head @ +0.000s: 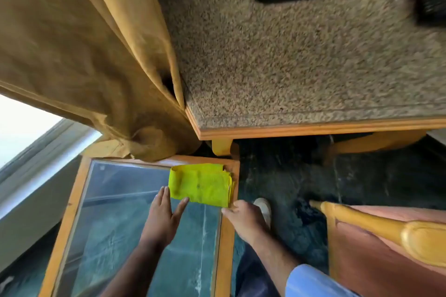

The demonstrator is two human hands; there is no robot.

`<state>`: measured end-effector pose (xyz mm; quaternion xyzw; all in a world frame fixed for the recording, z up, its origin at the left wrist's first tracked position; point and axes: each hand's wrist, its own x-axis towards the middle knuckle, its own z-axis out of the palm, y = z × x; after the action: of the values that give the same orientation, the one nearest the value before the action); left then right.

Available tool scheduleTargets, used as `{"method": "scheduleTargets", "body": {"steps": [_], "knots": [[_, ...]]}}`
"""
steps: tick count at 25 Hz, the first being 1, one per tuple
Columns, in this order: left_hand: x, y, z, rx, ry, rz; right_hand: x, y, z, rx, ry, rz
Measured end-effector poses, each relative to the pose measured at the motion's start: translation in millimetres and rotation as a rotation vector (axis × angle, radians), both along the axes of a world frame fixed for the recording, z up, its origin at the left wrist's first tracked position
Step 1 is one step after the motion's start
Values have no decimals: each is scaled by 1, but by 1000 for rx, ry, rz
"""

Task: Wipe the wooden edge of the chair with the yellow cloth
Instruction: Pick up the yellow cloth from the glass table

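Both hands (166, 212) touch yellow cloth (201, 184).

— Where is the yellow cloth (202, 184)?

— Folded into a rough rectangle, lying flat on the far right corner of a glass-topped table with a wooden frame (226, 236). Its right side reaches over the frame; the rest covers glass. It is bright yellow-green with a few small dark marks, and its layered edges show on the right.

— Is anything touching it?

— The left hand (164, 214) lies flat on the glass, fingertips at the cloth's near edge. The right hand (243, 216) pinches its near right corner.

— And the chair?

— The chair (386, 248) stands at the lower right, well apart from the cloth: pinkish upholstery with a glossy, golden wooden edge (376, 224) running diagonally along it.
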<state>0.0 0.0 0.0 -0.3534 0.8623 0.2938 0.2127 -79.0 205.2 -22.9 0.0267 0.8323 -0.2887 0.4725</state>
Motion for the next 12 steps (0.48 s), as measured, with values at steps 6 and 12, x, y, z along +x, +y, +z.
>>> {"method": "scheduleTargets", "body": {"steps": [6,12], "knots": [[-26,-18,-68,-34,49,240,2,-38,-60,-28,-157,-555],[-25,-16,-60,168,119,498,-11,-31,-50,-322,-501,-1120]]}}
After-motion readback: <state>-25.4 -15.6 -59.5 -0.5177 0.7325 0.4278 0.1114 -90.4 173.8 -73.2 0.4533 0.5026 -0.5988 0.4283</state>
